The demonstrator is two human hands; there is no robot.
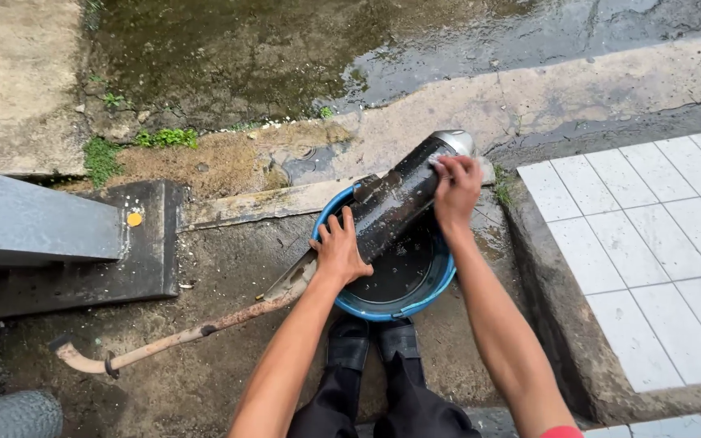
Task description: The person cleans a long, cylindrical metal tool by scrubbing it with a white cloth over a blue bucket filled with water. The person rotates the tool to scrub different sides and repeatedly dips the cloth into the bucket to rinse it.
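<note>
I see my left hand (340, 251) laid flat, fingers spread, on the near end of a black muffler (395, 201) lying tilted across a blue basin (441, 284) on the ground. My right hand (456, 188) presses closed fingers on its far end, near the tiles (659, 243). Its rusty pipe (180, 337) trails left.

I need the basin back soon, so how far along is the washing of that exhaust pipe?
Done: the black muffler lies across the blue basin and already glistens wet. In hand: the left hand steadies its lower end while the right hand rubs near the silver tip. Left: the rusty pipe trailing over the concrete looks untouched, and dark water sits in the basin.
</note>
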